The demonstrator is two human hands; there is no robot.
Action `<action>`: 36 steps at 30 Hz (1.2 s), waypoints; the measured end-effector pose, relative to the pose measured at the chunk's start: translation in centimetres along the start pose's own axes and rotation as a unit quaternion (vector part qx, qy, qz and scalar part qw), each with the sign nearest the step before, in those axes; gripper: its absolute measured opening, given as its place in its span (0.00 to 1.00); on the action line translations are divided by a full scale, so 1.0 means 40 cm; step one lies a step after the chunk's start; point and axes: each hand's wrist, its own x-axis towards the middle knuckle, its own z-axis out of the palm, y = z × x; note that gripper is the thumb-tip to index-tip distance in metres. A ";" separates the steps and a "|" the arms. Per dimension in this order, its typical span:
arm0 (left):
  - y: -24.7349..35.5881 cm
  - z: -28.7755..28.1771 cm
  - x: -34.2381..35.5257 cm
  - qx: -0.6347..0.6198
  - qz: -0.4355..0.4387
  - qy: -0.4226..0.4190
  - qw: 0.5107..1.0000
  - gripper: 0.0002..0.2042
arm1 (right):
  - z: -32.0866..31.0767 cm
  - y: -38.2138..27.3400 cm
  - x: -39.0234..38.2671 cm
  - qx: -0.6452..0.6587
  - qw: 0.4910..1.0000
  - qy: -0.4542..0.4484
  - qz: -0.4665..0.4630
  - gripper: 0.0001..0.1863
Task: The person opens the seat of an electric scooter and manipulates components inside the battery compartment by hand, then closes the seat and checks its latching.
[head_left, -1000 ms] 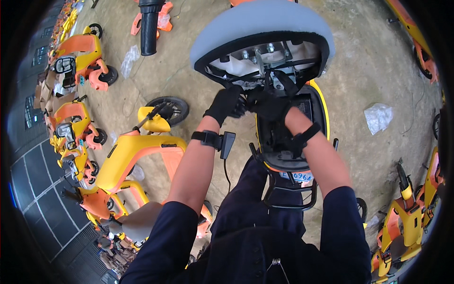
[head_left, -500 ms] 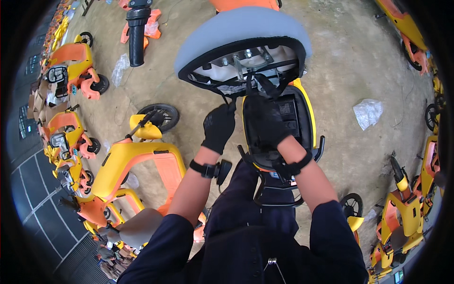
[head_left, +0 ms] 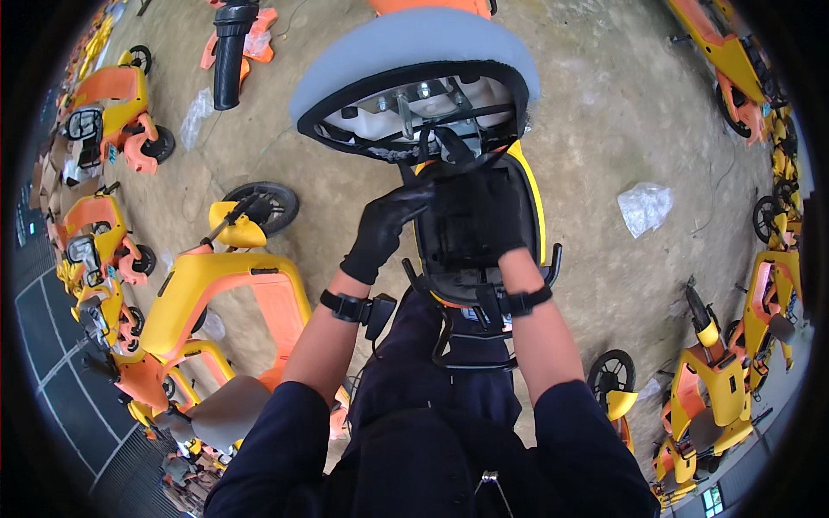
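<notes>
A grey-covered scooter seat (head_left: 419, 47) is tipped up, showing its underside with a metal bracket (head_left: 404, 116), bolts and black straps. Below it lies the open black compartment (head_left: 433, 281) of a yellow scooter (head_left: 534, 190). My left hand (head_left: 384, 226), in a black glove, is closed with its fingertips on a black strap (head_left: 408, 171) hanging from the seat's lower rim. My right hand (head_left: 484, 211), gloved likewise, is over the compartment and seems closed on dark strap material under the seat; its fingers partly blend into the black parts.
A black handlebar grip (head_left: 229, 65) juts in at upper left. To my left stands a yellow-orange scooter (head_left: 216, 276) with a grey seat. More scooters (head_left: 712, 388) line both sides. Clear plastic wrap (head_left: 645, 209) lies on the concrete floor. A black rack (head_left: 475, 358) is near my legs.
The view has shifted, so the scene sits farther left. My left hand has turned and moved closer to my right hand, which has moved up toward the seat's underside.
</notes>
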 end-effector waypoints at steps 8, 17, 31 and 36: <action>-0.015 -0.018 -0.028 -0.287 -0.254 0.231 0.894 0.13 | -0.088 0.007 -0.075 0.153 0.960 -0.104 0.209 0.14; 0.147 0.021 -0.076 -0.280 -0.270 -0.065 0.919 0.15 | -0.004 0.027 -0.096 -0.071 0.977 -0.197 -0.036 0.14; -0.009 0.188 0.159 0.426 0.133 0.024 0.895 0.10 | 0.254 0.043 -0.205 0.405 0.900 -0.087 0.136 0.23; -0.031 0.185 0.158 0.298 0.039 -0.033 0.953 0.08 | 0.117 -0.021 -0.146 0.103 0.966 -0.163 0.170 0.20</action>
